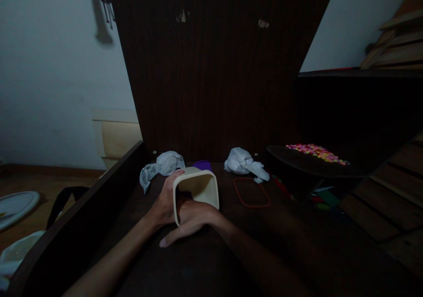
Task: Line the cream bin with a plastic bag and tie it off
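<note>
Your left hand [164,203] has its grip clamped on the tipped cream container [197,190] on the desk [251,244]. Your right hand [190,220] reaches inside; grip state unreadable.

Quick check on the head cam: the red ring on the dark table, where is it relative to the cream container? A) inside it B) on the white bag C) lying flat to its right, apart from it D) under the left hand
C: the red ring lies flat on the table, right of the cream container, with a gap between them.
</note>
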The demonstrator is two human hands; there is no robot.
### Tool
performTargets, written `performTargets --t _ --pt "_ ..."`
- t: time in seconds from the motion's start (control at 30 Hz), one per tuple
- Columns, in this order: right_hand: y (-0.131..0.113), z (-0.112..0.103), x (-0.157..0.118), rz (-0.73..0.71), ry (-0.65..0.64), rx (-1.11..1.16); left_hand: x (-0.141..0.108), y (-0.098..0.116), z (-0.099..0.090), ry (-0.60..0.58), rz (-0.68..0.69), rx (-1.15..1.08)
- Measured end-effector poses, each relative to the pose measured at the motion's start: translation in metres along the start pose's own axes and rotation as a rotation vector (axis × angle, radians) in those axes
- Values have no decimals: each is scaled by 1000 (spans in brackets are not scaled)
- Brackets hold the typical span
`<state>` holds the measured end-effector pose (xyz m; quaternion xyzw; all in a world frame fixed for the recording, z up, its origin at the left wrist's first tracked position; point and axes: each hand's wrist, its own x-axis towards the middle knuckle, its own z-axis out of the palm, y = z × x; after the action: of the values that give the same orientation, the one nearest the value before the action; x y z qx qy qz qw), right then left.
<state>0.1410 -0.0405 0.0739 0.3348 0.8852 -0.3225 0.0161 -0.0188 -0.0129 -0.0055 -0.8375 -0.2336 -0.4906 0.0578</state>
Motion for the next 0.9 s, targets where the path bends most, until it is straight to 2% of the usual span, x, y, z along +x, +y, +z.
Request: performTargets --t 0.13,0.27,0.37,0.47,0.6,0.77,0.9 --pt "-13 4 -36 11 20 -59 4 -1 -3 -33 15 19" --pt "-22 2 -72 44 -79 -118 5 -3 -6 -43 23 18" --pt "-23 -1 -83 136 -142 -143 7 -1 -7 -59 27 -1" --pt "-20 -2 -74 235 -173 -217 8 3 -6 -67 58 2" --pt "-11 -2 -41 290 -182 -326 9 6 -4 -61 99 17" --pt "2 -3 2 249 -111 -274 7 8 -2 -35 94 41" --pt "0 -4 8 152 -169 -226 6 8 -2 -5 79 5"
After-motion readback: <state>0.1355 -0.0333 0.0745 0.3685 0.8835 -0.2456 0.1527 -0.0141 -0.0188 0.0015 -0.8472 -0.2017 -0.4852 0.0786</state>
